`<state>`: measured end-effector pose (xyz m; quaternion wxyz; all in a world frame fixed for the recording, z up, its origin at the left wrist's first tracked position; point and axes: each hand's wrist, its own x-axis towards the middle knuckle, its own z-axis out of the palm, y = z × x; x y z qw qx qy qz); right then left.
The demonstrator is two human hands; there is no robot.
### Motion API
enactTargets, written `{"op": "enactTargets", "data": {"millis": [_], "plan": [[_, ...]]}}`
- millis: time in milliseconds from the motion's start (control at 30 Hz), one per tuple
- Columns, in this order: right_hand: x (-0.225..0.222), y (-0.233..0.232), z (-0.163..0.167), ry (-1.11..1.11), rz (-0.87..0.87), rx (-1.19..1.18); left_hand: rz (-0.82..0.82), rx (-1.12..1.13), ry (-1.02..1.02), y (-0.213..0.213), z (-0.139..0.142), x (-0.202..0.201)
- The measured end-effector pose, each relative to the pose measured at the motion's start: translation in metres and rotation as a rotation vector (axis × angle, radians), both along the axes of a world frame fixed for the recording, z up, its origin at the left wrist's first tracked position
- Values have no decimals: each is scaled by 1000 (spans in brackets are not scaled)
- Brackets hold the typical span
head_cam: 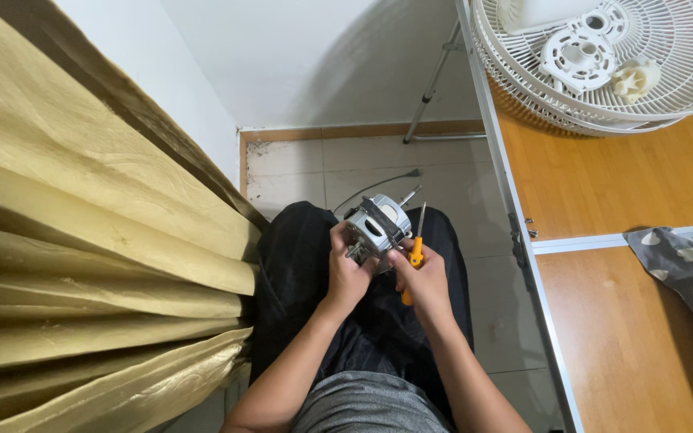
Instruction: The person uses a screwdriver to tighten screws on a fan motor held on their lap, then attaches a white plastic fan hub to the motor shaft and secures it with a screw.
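Left hand [348, 269]: fingers wrapped around the small silver metal fan motor [376, 225], centre frame.
Right hand [424, 277]: fingers gripping the orange-handled screwdriver [415, 255], touching the motor.

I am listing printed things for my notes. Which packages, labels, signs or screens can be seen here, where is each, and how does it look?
No package, label, sign or screen is visible.
The left hand holds a grey metal fan motor; no sticker shows on it.
The right hand holds an orange-handled screwdriver.
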<state>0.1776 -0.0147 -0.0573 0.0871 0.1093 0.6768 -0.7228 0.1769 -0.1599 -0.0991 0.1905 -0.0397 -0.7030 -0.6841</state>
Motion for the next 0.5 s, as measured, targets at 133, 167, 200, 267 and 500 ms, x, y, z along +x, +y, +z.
{"op": "enactTargets", "data": {"millis": [133, 167, 200, 267, 500], "plan": [[1, 0, 8, 34, 66, 146, 189, -143, 46, 16, -1, 10], [0, -2, 11, 67, 70, 201, 269, -214, 97, 21, -2, 11], [-2, -4, 14, 100, 74, 256, 303, -225, 50, 26, -3, 13], [-5, -8, 22, 173, 85, 344, 373, -244, -44, 34, -6, 13], [-16, -6, 49, 167, 149, 423, 373, -283, 62, 35, -4, 13]]}}
